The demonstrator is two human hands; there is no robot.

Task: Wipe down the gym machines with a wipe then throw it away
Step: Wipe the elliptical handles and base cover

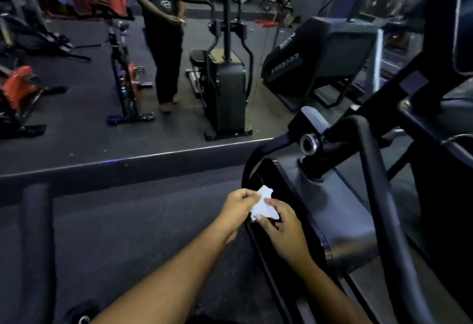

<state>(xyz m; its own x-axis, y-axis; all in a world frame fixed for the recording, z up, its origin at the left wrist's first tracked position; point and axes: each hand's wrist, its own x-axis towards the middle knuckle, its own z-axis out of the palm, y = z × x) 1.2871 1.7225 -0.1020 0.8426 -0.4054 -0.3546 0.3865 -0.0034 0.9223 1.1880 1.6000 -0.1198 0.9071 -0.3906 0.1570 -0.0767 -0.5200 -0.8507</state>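
In a dim gym, just in front of a large wall mirror, two bare forearms reach forward over the dark rubber floor (122,221). The left hand (236,209) and the right hand (282,226) meet in mid-air, both pinching a small crumpled white wipe (263,207) between thumb and fingertips; each hand is closed around its own edge of the wipe, left at the left edge, right at the lower right. The wipe hangs just in front of the dark grey housing (340,221) of a black elliptical machine, near its left edge, possibly touching it, though the blur makes that hard to judge. A curved black handle bar (378,195) rises beside the housing to the right. In the mirror, the reflected standing person (163,29) holds both hands together at waist height beside the reflected elliptical (226,93).
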